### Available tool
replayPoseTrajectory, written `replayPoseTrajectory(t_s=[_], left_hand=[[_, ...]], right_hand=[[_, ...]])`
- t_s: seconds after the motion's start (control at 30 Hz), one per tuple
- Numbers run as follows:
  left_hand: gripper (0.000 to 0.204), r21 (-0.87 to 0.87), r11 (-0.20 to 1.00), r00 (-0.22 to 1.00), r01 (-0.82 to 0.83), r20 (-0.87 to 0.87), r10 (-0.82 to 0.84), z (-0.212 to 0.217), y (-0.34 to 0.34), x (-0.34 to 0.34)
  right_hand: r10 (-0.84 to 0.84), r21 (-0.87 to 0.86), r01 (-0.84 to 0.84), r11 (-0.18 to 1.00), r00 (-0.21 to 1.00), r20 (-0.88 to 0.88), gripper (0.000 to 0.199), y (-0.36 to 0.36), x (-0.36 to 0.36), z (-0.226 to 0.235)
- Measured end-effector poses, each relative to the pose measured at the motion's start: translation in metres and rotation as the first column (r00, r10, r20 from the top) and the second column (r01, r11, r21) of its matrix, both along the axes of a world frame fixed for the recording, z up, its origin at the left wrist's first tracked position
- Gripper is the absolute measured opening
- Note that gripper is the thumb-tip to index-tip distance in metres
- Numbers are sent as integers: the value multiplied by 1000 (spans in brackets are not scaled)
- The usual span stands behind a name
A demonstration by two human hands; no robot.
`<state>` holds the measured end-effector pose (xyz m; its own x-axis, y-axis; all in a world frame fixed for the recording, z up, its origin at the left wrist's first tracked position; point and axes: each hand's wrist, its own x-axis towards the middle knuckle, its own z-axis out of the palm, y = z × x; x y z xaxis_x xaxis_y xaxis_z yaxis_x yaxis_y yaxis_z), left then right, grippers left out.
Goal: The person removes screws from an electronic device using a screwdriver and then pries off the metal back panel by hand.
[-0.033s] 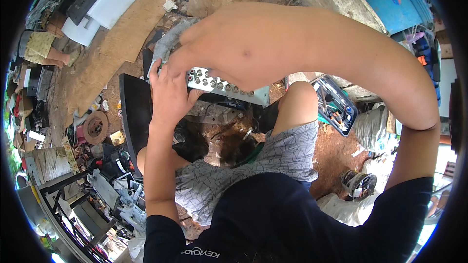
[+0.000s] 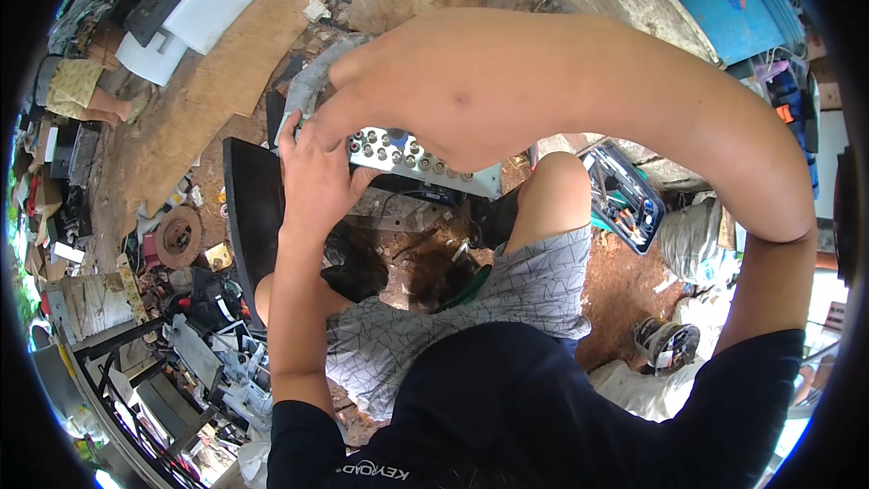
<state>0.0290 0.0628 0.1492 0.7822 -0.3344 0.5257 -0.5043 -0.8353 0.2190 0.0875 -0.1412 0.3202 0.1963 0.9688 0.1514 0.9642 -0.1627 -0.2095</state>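
Between my knees is a metal box (image 2: 484,180) with rows of round sockets along the side facing me. Its left end is gripped by my left hand (image 2: 315,167), thumb below and fingers over the corner. Across the top arches my right hand (image 2: 425,86), its fingers bent down at that same left end, close to the left fingertips. Whatever the right fingers pinch is hidden behind the hands. Below the box a dark part (image 2: 412,188) shows. Beside my left forearm stands a flat black panel (image 2: 249,217).
An open tool case (image 2: 625,195) with small tools lies right of my right knee. Scrap parts (image 2: 213,353) pile up at the left, near a rusty disc (image 2: 177,237). A blue container (image 2: 729,0) stands far right. Another person's legs (image 2: 104,109) show far left.
My right hand has shifted slightly, and a little more of the socket rows shows beneath it. The left hand keeps its place on the box.
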Motion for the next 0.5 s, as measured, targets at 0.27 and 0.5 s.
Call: replayPoseTrajectory(t_s=[0.27, 0.5], left_hand=[[89, 77, 997, 1000, -24, -9, 25, 7, 3, -5], [100, -140, 990, 997, -7, -79, -4, 6, 4, -11]], right_hand=[[-40, -140, 42, 989, 999, 19, 40, -6, -5, 2], [-172, -457, 195, 868, 981, 91, 47, 8, -23, 31]])
